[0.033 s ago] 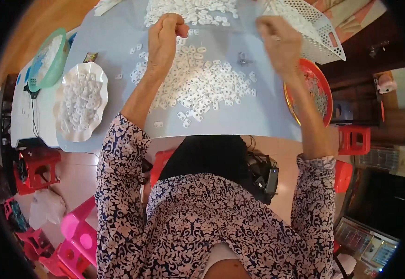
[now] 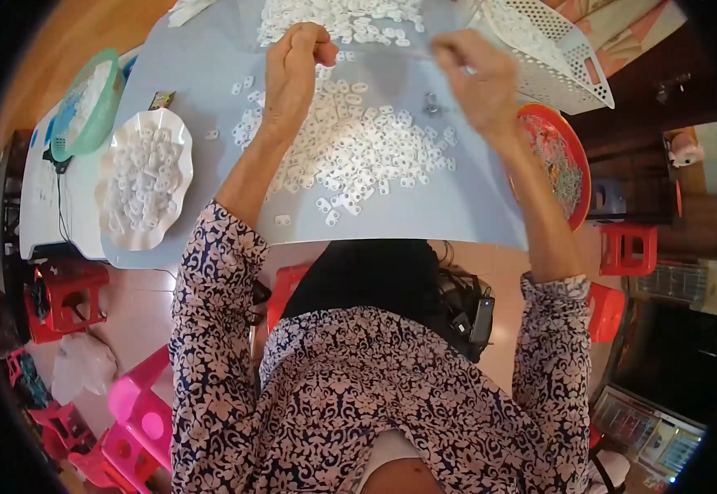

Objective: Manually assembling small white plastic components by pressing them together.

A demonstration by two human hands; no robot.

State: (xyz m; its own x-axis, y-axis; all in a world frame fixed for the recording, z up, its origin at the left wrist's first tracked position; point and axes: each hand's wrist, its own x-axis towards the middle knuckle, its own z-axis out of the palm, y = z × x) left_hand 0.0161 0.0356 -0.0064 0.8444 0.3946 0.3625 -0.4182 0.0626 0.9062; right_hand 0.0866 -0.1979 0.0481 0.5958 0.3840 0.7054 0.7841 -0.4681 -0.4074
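My left hand (image 2: 294,78) is held above the far part of the table, its fingers curled in a pinch. Whatever it may hold is hidden by the fingers. Farther right, my right hand (image 2: 484,82) is also closed, thumb against fingers, and I cannot make out anything in it. Below and between them lies a spread pile of small white plastic pieces with two holes (image 2: 367,152). A second heap of such white pieces (image 2: 342,18) sits beyond my hands. Near my right wrist are a few small metal bits (image 2: 432,104).
A scalloped white dish (image 2: 186,156) of white pieces stands at left, beside a green basket (image 2: 114,99). At right are a red bowl (image 2: 584,165) of small metal parts and a white perforated basket (image 2: 585,90). Red stools (image 2: 627,249) stand on the floor.
My right hand has moved a little left, toward my left hand. The left hand stays almost in place, still pinched.
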